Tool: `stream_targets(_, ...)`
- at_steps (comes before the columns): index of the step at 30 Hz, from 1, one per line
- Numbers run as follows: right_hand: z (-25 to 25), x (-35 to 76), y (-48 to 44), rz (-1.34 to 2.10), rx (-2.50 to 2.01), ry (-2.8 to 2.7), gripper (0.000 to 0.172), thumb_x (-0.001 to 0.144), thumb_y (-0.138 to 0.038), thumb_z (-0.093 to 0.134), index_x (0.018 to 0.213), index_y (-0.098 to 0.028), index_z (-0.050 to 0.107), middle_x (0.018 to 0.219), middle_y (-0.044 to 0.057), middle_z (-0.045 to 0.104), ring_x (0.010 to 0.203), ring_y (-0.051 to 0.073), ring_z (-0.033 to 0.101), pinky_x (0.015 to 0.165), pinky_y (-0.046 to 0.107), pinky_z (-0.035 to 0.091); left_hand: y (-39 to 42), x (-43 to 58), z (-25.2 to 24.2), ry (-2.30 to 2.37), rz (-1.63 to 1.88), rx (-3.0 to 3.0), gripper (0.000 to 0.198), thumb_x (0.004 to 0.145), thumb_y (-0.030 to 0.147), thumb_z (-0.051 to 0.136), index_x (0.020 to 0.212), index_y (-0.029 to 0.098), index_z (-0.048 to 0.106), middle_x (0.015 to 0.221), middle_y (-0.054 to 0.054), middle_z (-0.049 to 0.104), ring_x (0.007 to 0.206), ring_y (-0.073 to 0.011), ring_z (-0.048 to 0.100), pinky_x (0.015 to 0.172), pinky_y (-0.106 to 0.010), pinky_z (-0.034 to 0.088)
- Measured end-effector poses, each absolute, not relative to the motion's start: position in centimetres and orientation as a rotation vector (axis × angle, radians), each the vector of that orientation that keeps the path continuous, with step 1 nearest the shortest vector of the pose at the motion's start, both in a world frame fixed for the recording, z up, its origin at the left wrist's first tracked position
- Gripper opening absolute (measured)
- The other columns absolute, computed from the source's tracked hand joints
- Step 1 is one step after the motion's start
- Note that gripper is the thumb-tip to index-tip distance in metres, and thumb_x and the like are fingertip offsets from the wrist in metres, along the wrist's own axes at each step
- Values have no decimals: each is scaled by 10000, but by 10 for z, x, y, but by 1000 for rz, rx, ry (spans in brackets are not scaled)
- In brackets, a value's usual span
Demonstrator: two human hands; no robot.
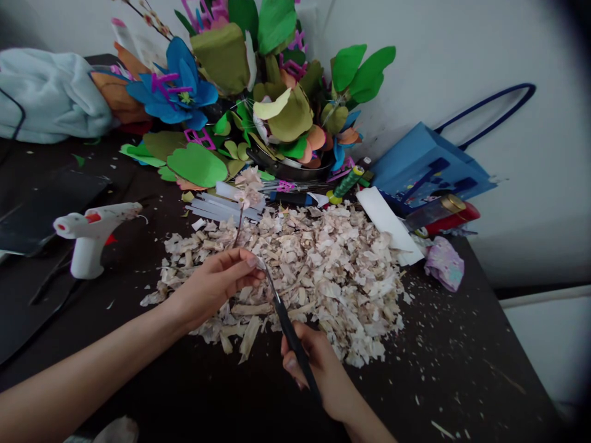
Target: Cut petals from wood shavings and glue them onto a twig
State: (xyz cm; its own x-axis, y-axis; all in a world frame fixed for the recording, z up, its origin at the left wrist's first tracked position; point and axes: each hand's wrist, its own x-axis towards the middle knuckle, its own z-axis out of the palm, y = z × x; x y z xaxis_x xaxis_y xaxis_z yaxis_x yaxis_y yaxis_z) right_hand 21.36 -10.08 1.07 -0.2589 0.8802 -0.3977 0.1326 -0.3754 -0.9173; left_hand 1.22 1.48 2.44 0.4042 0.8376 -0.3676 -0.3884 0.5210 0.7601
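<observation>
My left hand pinches a thin stem topped with a small pale flower, and a small pale shaving sits between its fingertips. My right hand is closed round the black handles of a pair of scissors, whose blades point up towards the left fingertips. Both hands hover over a wide heap of pale wood shavings on the dark table.
A white glue gun stands at the left. Behind the heap are a bowl of coloured foam flowers and leaves, glue sticks, a green thread spool, a blue bag, a red-and-gold tube and a light-blue cloth.
</observation>
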Motion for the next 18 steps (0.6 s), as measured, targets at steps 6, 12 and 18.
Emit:
stream_targets(6,11,214,-101,1683,-1410,-1277,400,806,-551,631,741,-182,492,580,-50,434,459,81,380,435,206,289,15,10,23,805,833,662,142,821,294,714,789,169,654,767,-14,688,764,-120,650,734,-220,528)
stream_targets(12,9,214,-101,1677,-1430,-1302,341,820,-477,651,748,-181,498,581,-53,438,458,77,377,441,204,284,16,10,25,792,826,673,146,809,285,727,771,170,645,751,-12,693,744,-117,650,714,-210,529)
stream_targets(18,9,215,-101,1680,-1438,-1289,333,812,-464,665,747,-184,498,588,-53,440,469,77,368,443,201,277,19,9,25,782,833,701,153,793,289,742,772,168,652,737,-11,694,727,-115,647,694,-209,527)
